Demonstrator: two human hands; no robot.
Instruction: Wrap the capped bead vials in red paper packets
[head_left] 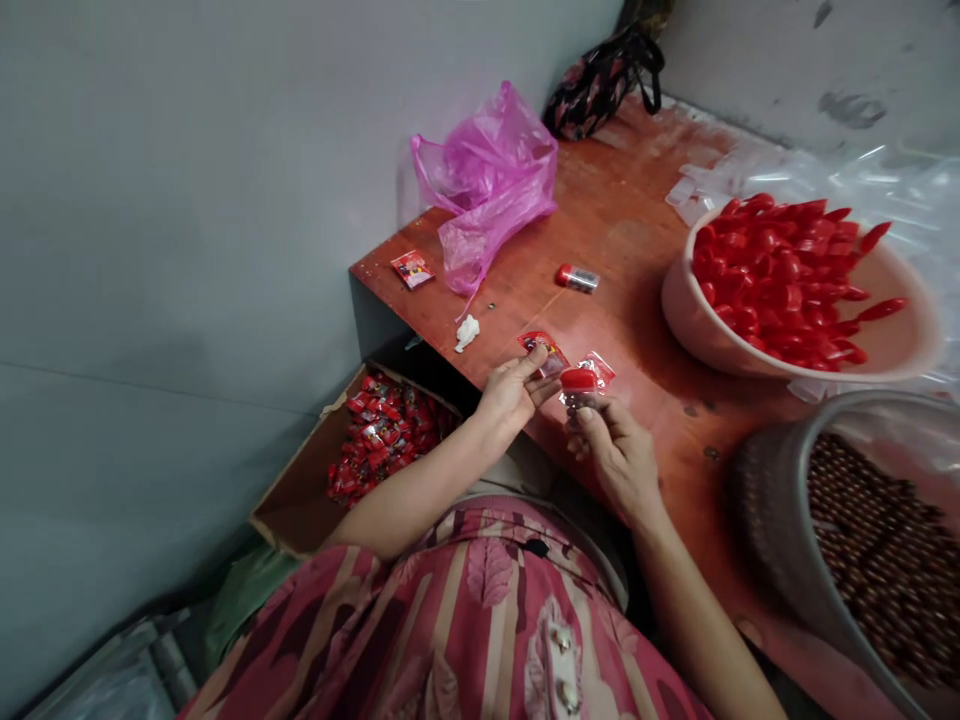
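My right hand grips a small clear container with a red cap, held cap up near the table's front edge. Dark contents show through its wall. Close beside it, my left hand has its thumb on a red printed packet, its other fingers reaching toward the container. Behind the container lies a clear and red wrapper, partly hidden. Another red-capped container lies on its side farther back on the table.
A pink bowl of red plastic pieces stands right, near a grey tub of dark brown beads or balls. A purple bag, a white scrap and a red packet lie left. Below sits a carton of red packets.
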